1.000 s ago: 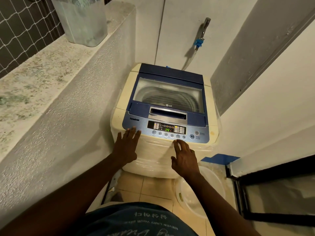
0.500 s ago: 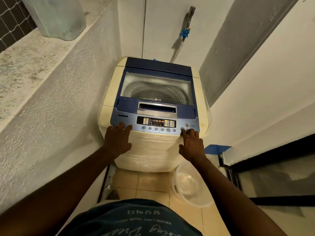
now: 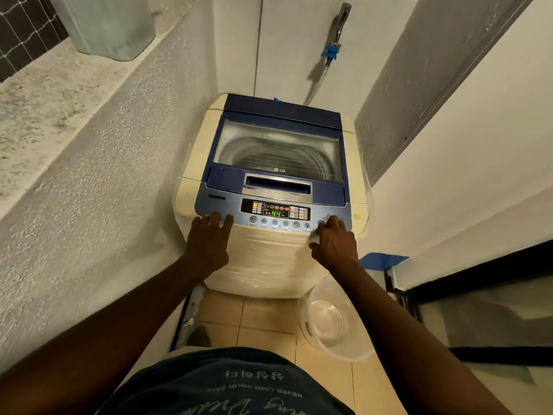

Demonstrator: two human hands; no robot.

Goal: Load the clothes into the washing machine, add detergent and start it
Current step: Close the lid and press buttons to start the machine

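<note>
"LG" on lid [image 3: 278, 170], "44" on display [image 3: 276, 213]

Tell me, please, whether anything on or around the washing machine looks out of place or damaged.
Nothing is spilled or askew. Only a small brownish stain marks the washing machine's cream top, near its front right corner.

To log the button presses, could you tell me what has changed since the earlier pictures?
The right hand slid rightward along the control panel from the middle buttons to the right-end ones; the display went from 14 to 44. The left hand stays on the panel's left edge, lid closed.
</note>
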